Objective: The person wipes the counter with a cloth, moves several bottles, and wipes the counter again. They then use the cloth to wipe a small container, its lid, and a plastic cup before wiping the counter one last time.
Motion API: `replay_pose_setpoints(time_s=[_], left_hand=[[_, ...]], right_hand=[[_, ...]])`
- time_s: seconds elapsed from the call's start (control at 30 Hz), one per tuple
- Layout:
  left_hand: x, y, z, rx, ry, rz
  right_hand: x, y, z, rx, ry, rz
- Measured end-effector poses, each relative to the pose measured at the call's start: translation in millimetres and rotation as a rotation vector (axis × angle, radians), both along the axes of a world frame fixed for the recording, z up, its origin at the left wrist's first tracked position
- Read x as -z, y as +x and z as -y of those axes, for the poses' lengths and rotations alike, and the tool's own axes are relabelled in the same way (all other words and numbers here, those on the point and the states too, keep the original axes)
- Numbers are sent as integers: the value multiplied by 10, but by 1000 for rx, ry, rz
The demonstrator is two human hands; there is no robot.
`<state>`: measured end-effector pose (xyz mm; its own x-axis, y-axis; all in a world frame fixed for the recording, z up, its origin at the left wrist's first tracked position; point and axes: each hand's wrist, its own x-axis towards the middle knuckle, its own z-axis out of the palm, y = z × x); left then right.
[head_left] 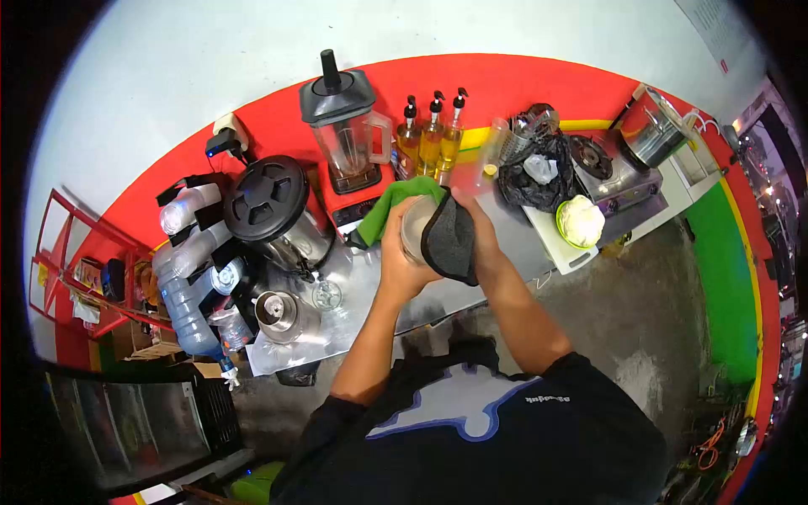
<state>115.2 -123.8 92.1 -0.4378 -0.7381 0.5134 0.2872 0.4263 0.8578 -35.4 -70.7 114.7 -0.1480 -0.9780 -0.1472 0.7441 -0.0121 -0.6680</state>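
The left hand (404,271) grips a clear container (413,231) above the steel table (364,290), green cloth (402,199) bunched beside it. The right hand (483,237) holds grey cloth (451,242) against the container; steady support and light, even pressure suit best.

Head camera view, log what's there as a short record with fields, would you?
Left hand: around a translucent container
Right hand: on a dark-edged gray cloth against the container
Beside left hand: green cloth
Behind hands: blender, three pump bottles
Right side: black plastic bag, stove, metal pot
Left side: large steel canister with black lid
Container's contents: cannot tell
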Motion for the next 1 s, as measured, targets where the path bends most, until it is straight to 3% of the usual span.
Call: replay_pose_setpoints(time_s=[0.03, 0.1, 0.13, 0.17, 0.2, 0.23, 0.27, 0.3, 0.37, 0.4, 0.43, 0.53, 0.63, 0.7, 0.77, 0.9, 0.93, 0.97, 1.0], left_hand=[[9, -35, 16, -6, 33, -58], [27, -96, 59, -89, 103, -95], [36, -118, 85, -161, 184, -123], [39, -139, 130, -215, 100, -106], [26, -135, 179, -213, 90, -88], [-2, -128, 199, -208, 83, -67], [-25, -131, 171, -204, 86, -65], [-105, -130, 125, -158, 71, -23], [-79, -197, 100, -86, 31, 90], [-77, -240, 47, -16, 39, 82], [-79, -273, -15, 55, 47, 74], [-3, -327, 10, 130, 83, 57], [-11, -379, 92, 113, 101, -44], [-146, -411, 85, -83, 84, -14], [-124, -426, 124, -242, 40, -29], [-95, -278, 170, -103, -154, -63], [-212, -247, 110, 105, 192, -144], [-38, -182, 249, 44, -101, 4], [-93, -138, 217, 59, -42, 35]], right_hand=[[55, 99, 31, -11, -6, -7], [172, 309, -5, 251, 10, 51], [236, 332, -86, 147, -24, -95], [506, 423, -33, 258, -125, -297], [754, 345, -37, 306, -162, -620], [623, 361, -61, 355, -193, -943], [615, 808, 172, 745, 110, -882], [404, 706, 97, 748, 116, -882], [90, 190, -35, 339, -118, -276], [170, -72, 9, 302, -140, -110], [-14, -250, -50, 126, 17, -56], [-136, -391, 6, 67, 50, -61], [2, -314, 25, 171, 13, -175], [-141, 23, -47, 335, 55, -280], [209, 139, 52, 420, -60, -590], [-93, 144, 88, 402, -202, -609], [-108, 2, 139, 328, -150, -330], [-144, -180, 132, 319, -148, -325], [-240, -346, 107, 113, -184, -124]])
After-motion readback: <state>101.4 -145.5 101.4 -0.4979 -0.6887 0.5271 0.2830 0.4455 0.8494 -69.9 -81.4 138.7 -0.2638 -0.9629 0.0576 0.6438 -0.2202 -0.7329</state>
